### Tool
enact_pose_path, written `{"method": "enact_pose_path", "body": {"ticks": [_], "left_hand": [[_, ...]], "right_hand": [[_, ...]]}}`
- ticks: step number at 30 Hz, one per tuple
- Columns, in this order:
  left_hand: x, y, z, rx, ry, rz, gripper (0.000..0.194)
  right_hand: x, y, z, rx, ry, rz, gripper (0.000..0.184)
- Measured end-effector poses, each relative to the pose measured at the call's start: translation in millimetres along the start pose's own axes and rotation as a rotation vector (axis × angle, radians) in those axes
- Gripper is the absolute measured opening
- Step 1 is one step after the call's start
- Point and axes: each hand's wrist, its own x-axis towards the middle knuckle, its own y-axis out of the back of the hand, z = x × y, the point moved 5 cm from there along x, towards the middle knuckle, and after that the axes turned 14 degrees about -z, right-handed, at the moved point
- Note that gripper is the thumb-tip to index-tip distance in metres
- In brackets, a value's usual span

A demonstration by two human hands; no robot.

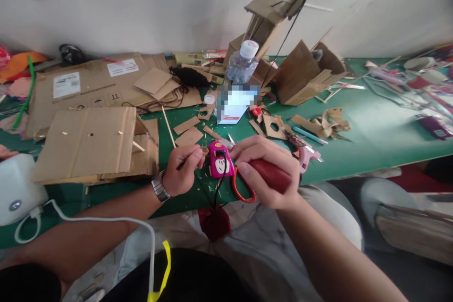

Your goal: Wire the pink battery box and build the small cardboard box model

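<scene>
My left hand, wearing a metal-banded watch, pinches a small scrap of brown cardboard between thumb and fingertips. My right hand is wrapped round the thick dark-red handle of a hand tool. Its working end is hidden by my fingers, so I cannot tell its kind. Between both hands lies a magenta power socket with a black plug and cable in it. An orange scissor-like handle loop shows below my right hand. Left of the socket lie flat cardboard pieces.
A cardboard box build stands at left, near a white device. Behind are a pixelated phone, a plastic bottle and a cardboard tower. A pink glue gun lies right. A white cable crosses my left forearm.
</scene>
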Motion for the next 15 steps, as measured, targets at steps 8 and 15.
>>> {"method": "enact_pose_path", "body": {"ticks": [8,15], "left_hand": [[2,-1.4,-2,0.005,0.03,0.018,0.049],[0,-3.7,3,0.069,-0.033,-0.02,0.049]], "right_hand": [[-3,-13,-12,0.001,0.119,-0.097,0.009],[-3,-18,-13,-0.04,0.137,-0.13,0.01]]}}
